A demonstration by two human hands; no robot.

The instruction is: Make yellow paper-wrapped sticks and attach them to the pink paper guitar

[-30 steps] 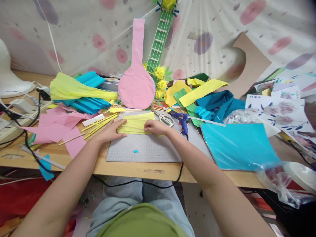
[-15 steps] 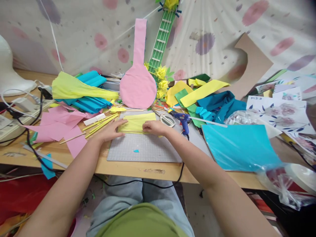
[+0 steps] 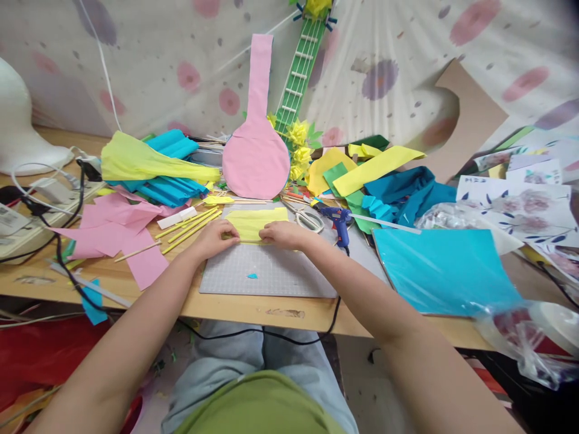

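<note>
Head view: the left hand (image 3: 216, 239), spread before, now pinches the near edge of the yellow paper (image 3: 251, 222), toward the grey mat (image 3: 280, 274)'s far edge. The right hand (image 3: 281, 234) curls there; I can't tell its grip. Both seem to share that edge.

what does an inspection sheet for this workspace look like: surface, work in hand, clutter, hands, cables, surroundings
Surface: wooden table with a grey gridded mat near the front edge.
Work in hand: yellow sheet on the mat.
Clutter: pink scraps and yellow sticks to the left; blue glue gun to the right.
Hands: left hand and right hand both at the yellow sheet, fingers curled; firmness of grip unclear.
Cables: black cable loops below the table's front edge; others crowd the power strip at left.
Surroundings: floral curtain behind; other people, nothing seen.
</note>
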